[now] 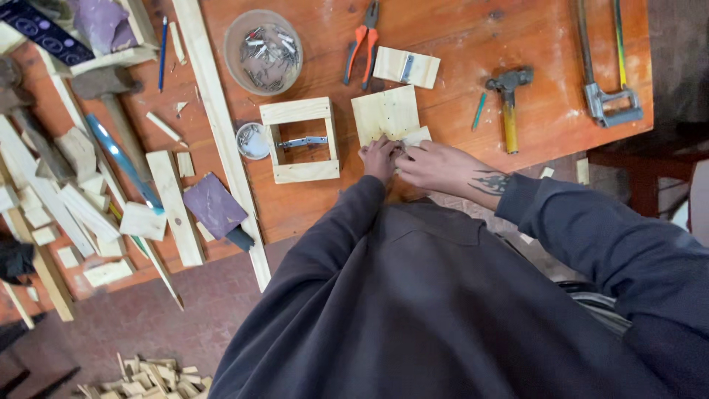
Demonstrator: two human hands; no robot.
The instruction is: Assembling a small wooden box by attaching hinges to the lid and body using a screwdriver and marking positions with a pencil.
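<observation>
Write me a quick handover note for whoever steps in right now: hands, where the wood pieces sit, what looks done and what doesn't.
Left hand: fingers pinched at the near edge of the square wooden panel.
Right hand: meets the left there, pressing a small pale piece against that edge; the grip itself is hidden.
Wooden frame: left of the panel, already assembled, a metal clamp lying inside it.
Bowl of nails, pliers and hammer lie farther back on the orange table, untouched.
Left: the panel is not joined to the frame.
</observation>
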